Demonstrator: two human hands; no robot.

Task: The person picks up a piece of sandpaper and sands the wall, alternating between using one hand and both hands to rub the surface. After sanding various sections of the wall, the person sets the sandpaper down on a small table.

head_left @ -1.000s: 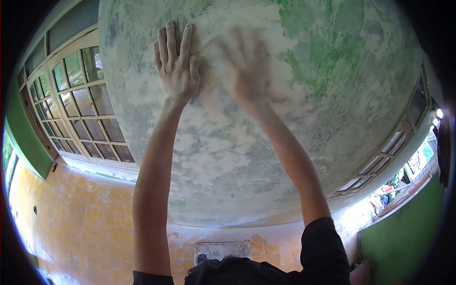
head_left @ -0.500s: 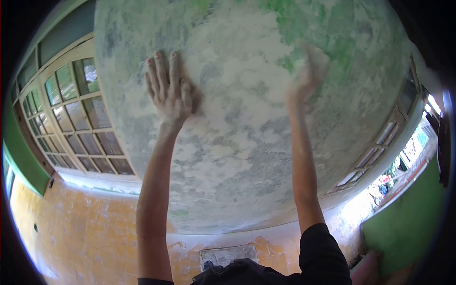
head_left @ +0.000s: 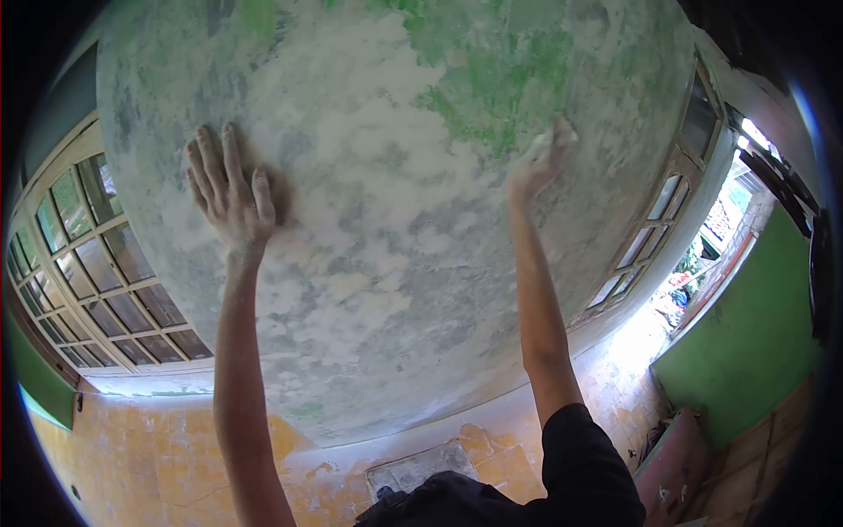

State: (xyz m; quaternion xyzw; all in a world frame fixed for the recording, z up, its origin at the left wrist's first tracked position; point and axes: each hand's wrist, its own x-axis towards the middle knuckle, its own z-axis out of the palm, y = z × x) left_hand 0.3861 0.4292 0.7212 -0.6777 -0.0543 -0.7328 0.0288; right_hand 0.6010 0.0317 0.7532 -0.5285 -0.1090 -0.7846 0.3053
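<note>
A large wall fills the middle of the head view, patched in white and grey with flaking green paint near the top. My left hand lies flat against it at the left, fingers stretched out and dusted white. Farther right, just below the green patch, my right hand is closed around a small pale sheet, apparently sandpaper. Only an edge of that sheet shows past the fingers, which are partly blurred. The sheet is at the wall surface.
A glazed wooden door stands on the left and a framed window on the right. Below are a yellowish tiled floor and a grey slab by the wall's foot. A low green wall stands at the right.
The view has turned, so the wall and left hand appear farther left. My right hand has shifted on the wall and bent sideways, showing less of the pale sheet. My left hand stays flat.
</note>
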